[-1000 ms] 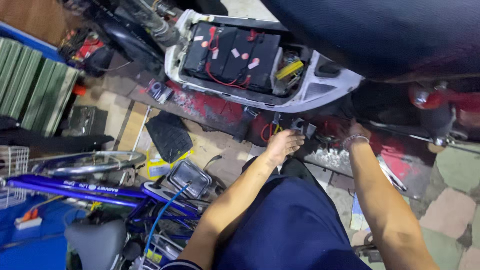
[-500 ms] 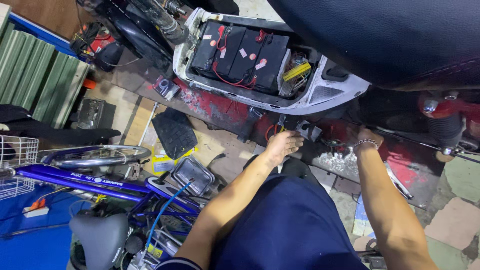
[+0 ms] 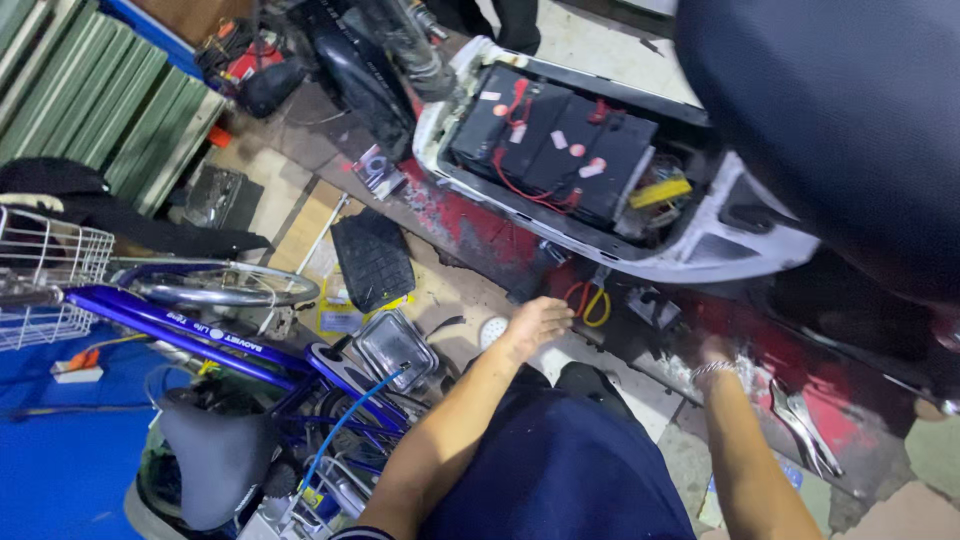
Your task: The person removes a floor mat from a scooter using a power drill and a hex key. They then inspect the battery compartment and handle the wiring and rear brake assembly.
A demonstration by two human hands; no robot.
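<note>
A red and white scooter stands with its dark seat (image 3: 850, 130) raised, showing black batteries (image 3: 555, 145) with red cables in the open compartment. My left hand (image 3: 535, 322) reaches to the scooter's red lower side, fingers curled beside a loop of red and yellow wires (image 3: 592, 302). Whether it grips anything is hidden. My right hand (image 3: 712, 352), a bracelet on its wrist, is pushed into the dark gap under the scooter body. Its fingers are in shadow. My knees in dark blue trousers (image 3: 570, 470) fill the bottom middle.
Locking pliers (image 3: 805, 425) lie on the red footboard to the right. A blue bicycle (image 3: 200, 330) with grey saddle (image 3: 215, 450) and wire basket (image 3: 45, 270) crowds the left. A black ribbed mat (image 3: 372, 258) and a square headlamp (image 3: 392, 345) lie on the floor. Green corrugated panels (image 3: 110, 110) stand far left.
The view has shifted, so the scooter sits further right and lower in the picture. Both hands stay at the same place on the scooter's lower side.
</note>
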